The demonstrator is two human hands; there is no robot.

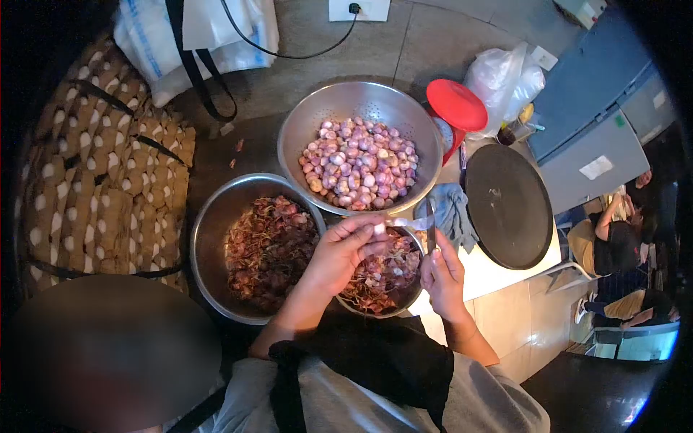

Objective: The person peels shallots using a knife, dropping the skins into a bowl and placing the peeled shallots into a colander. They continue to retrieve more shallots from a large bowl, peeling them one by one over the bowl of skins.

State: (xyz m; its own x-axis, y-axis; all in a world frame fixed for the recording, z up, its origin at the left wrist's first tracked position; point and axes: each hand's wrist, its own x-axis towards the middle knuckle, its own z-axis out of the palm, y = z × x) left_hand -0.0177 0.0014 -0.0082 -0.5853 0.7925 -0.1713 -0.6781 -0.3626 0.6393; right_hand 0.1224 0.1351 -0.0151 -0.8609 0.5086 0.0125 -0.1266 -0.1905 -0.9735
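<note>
My left hand (345, 252) pinches a small pale shallot (379, 229) between thumb and fingers. My right hand (443, 280) grips a knife (431, 225), its blade pointing away from me. A whitish strip shows between the two hands; I cannot make out what it is. Below them sits a smaller metal bowl (414, 294) with shallots and reddish skins, partly hidden by my hands. To its left stands a larger steel bowl (205, 270) of dark red skins and roots (268, 249). Beyond is a steel colander (299, 126) holding many purple-pink shallots (359, 166).
Stacked egg trays (108, 173) stand at left, beside a blurred person. A red-lidded container (458, 105), grey-blue cloth (449, 213) and round dark tray (507, 206) are at right. A cable (303, 57) runs to a wall socket. People sit farther right.
</note>
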